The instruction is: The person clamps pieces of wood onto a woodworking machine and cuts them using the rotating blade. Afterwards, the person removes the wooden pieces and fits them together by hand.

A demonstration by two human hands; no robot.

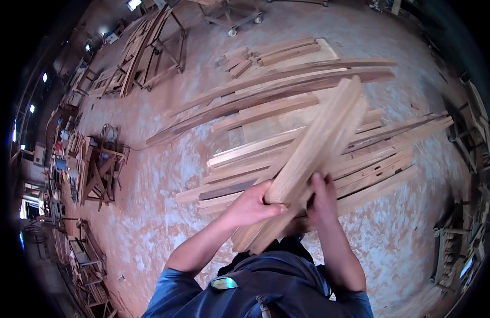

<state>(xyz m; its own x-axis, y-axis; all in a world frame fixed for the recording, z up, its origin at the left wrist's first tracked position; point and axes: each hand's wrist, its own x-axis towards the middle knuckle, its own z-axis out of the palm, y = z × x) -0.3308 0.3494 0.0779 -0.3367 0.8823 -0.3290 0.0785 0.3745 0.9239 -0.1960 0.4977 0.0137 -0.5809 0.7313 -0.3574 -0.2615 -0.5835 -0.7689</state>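
Observation:
Long pale wooden boards (316,140) rise tilted in front of my body, their far ends pointing up and to the right. My left hand (254,205) grips them at the left edge near the lower part, thumb laid over the wood. On the right edge, my right hand (323,197) closes around the side, slightly blurred. Its fingertips are partly hidden behind the wood. How many boards I hold is hard to make out. Beneath them, several loose boards (255,153) lie spread on the floor, some with slots cut in them.
Two long dark strips (276,82) lie farther out across the other wood, with short offcuts (242,66) beyond. A wheeled rack of long boards (141,50) stands at the upper left. A wooden stand (102,169) is at left, and racks (451,254) line the right side.

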